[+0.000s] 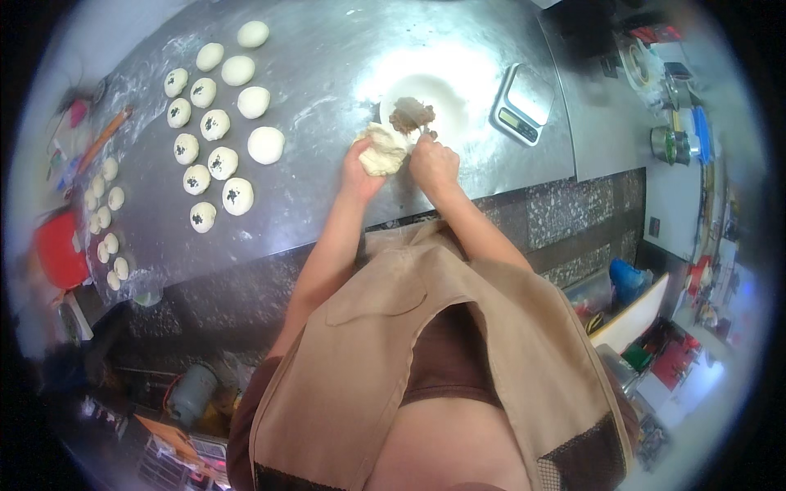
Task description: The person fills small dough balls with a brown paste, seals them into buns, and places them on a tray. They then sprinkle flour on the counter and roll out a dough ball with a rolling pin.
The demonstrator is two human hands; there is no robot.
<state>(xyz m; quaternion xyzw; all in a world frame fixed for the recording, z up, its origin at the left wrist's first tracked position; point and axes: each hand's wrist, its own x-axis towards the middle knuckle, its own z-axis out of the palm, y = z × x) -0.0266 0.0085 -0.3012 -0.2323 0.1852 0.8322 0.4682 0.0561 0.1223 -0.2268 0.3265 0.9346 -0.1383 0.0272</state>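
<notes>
My left hand holds a flattened, uneven piece of pale dough, its thumb over the edge. Close beside it, my right hand is closed around a utensil; its grip is mostly covered by my fingers. The utensil's far end meets a brown, crumbly paste, which lies in a round white dish. Glare washes out part of the dish's rim. Both hands are over the near side of a steel worktable.
Right of the dish is a digital kitchen scale. Toward the left sit plain dough rounds and several rounds topped with black seeds. Smaller dough pieces and a wooden rolling pin lie farther left. Metal containers stand at the right.
</notes>
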